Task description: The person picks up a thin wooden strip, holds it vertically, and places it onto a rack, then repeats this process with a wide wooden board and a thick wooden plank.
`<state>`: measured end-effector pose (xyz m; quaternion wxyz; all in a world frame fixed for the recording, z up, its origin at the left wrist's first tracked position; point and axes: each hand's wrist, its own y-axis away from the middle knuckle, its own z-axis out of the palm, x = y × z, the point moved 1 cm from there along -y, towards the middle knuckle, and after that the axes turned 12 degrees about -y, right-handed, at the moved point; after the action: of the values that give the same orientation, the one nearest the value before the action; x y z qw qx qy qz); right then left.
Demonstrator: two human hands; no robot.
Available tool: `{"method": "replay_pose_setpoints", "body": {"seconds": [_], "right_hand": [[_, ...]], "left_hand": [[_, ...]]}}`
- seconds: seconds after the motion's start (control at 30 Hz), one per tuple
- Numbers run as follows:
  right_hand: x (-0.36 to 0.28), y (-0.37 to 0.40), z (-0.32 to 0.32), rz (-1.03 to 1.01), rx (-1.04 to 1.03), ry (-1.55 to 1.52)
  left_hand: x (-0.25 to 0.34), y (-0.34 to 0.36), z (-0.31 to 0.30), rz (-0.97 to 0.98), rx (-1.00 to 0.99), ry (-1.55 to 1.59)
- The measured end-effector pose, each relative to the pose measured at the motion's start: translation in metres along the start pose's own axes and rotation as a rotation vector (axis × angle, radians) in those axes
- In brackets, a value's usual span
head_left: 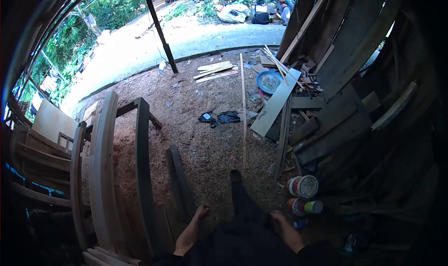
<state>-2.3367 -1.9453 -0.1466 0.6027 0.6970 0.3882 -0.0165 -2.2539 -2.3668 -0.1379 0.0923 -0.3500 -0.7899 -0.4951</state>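
My left hand (202, 212) hangs low in front of my body, its fingers curled in, with nothing visible in them. Dark planks (179, 182) lean or lie just beyond it on the left. On the other side, my right hand (278, 215) hangs beside my dark-clothed leg (243, 198), fingers also curled and no object showing. To its right stand paint cans (308, 186), apart from the hand. One foot is stretched forward on the shavings-covered floor (212, 149).
Wooden beams (105, 172) on a trestle fill the left. A long thin strip (243, 103) lies ahead, near black plastic bags (228, 117). Boards and offcuts surround a blue basin (269, 82) at right. A dark post (161, 33) stands before the path; a person (285, 6) sits beyond.
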Motion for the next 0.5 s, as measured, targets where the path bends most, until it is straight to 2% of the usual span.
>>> {"method": "replay_pose_setpoints", "body": {"seconds": [0.07,0.1,0.17,0.27,0.3,0.37,0.4,0.47,0.5], "right_hand": [[-0.021,-0.057,0.004,0.179,-0.070,-0.150],[-0.045,-0.074,0.006,0.181,-0.073,-0.161],[-0.112,-0.106,0.005,0.085,-0.069,-0.187],[-0.209,-0.147,-0.006,-0.088,-0.037,-0.191],[-0.241,-0.161,-0.008,-0.171,-0.025,-0.180],[-0.302,-0.178,-0.016,-0.221,0.020,-0.156],[-0.317,-0.195,-0.018,-0.213,0.030,-0.162],[-0.342,-0.242,-0.021,-0.411,0.074,-0.231],[-0.362,-0.238,-0.025,-0.408,0.086,-0.239]], "left_hand": [[0.000,-0.022,-0.027,-0.086,-0.034,-0.007],[0.004,-0.031,-0.042,-0.086,-0.034,-0.018],[0.015,-0.052,-0.078,-0.136,0.004,-0.117],[-0.005,-0.141,-0.110,-0.167,-0.004,-0.090],[0.035,-0.139,-0.133,-0.131,0.065,-0.145],[0.078,-0.168,-0.162,-0.057,0.073,0.019],[0.101,-0.184,-0.176,-0.051,0.062,0.013],[0.149,-0.210,-0.198,-0.088,-0.010,0.190],[0.170,-0.225,-0.209,-0.080,-0.019,0.182]]}}
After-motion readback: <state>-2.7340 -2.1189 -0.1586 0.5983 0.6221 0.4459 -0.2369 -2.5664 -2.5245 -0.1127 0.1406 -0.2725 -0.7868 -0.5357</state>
